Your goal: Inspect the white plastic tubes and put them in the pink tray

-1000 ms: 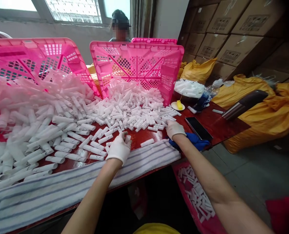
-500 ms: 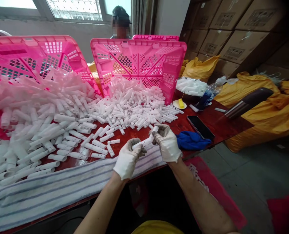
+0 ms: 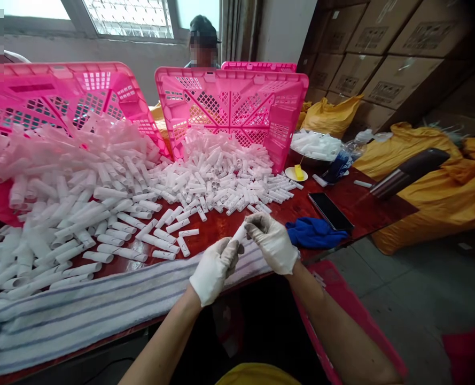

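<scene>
Both my hands wear white gloves and meet above the striped towel at the table's near edge. My left hand and my right hand are closed on the two ends of a white plastic tube, held between them. Behind them, a heap of short white tubes spills from a tipped pink crate. A heap of longer translucent tubes spills from another pink crate on the left.
A blue cloth and a black phone lie right of my hands on the red table. A bowl of white tubes, yellow sacks and cardboard boxes stand at the right. A person sits behind the crates. A red bin sits below.
One second ago both hands were out on the table among loose tubes. They have drawn back together over the towel with a tube, and the gap between them has closed.
</scene>
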A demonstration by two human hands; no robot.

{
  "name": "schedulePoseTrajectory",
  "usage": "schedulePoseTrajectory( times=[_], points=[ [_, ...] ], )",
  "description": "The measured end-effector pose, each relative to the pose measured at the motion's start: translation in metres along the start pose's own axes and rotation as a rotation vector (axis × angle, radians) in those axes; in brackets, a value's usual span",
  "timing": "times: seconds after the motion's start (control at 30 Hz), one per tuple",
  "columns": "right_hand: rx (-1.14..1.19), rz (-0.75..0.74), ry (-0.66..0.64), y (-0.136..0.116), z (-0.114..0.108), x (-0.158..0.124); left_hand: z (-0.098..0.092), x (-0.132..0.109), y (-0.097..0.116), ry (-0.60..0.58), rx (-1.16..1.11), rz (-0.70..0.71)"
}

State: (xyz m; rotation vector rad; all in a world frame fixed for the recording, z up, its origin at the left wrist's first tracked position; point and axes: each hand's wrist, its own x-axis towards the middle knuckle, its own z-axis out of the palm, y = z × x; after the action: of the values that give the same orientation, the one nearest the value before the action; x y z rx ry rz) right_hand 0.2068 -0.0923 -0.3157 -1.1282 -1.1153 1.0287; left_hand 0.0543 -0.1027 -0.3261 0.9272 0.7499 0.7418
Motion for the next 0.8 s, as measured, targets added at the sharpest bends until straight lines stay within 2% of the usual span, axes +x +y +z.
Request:
schedulePoseTrajectory(
  times=[0.17,0.27,0.33,0.4,0.5,0.67,0.73,0.8],
  points=[
    [-0.088,0.009,-0.164,-0.010,-0.007,0.005,-0.006,-0.003,0.005,-0.302,-0.509,-0.353],
    [-0.155,-0.102,-0.245,-0.015,-0.014,0.004,-0.009,-0.004,0.007,-0.355,-0.668,-0.408],
    [-0.191,-0.174,-0.254,-0.015,-0.016,0.002,-0.007,-0.005,0.006,-0.326,-0.660,-0.385],
    [-0.194,-0.169,-0.228,-0.014,-0.018,-0.001,-0.004,-0.004,0.005,-0.321,-0.653,-0.399],
    [-0.120,-0.107,-0.208,-0.013,-0.022,-0.007,-0.003,-0.003,0.002,-0.384,-0.704,-0.479],
    [-0.031,-0.160,-0.324,-0.018,-0.033,-0.013,-0.006,-0.003,0.001,-0.486,-0.709,-0.545],
    [-0.027,-0.167,-0.317,-0.020,-0.034,-0.014,-0.003,-0.003,0.003,-0.486,-0.654,-0.500],
    [-0.055,-0.176,-0.303,-0.021,-0.032,-0.016,0.005,-0.003,0.004,-0.415,-0.565,-0.384]
  ],
)
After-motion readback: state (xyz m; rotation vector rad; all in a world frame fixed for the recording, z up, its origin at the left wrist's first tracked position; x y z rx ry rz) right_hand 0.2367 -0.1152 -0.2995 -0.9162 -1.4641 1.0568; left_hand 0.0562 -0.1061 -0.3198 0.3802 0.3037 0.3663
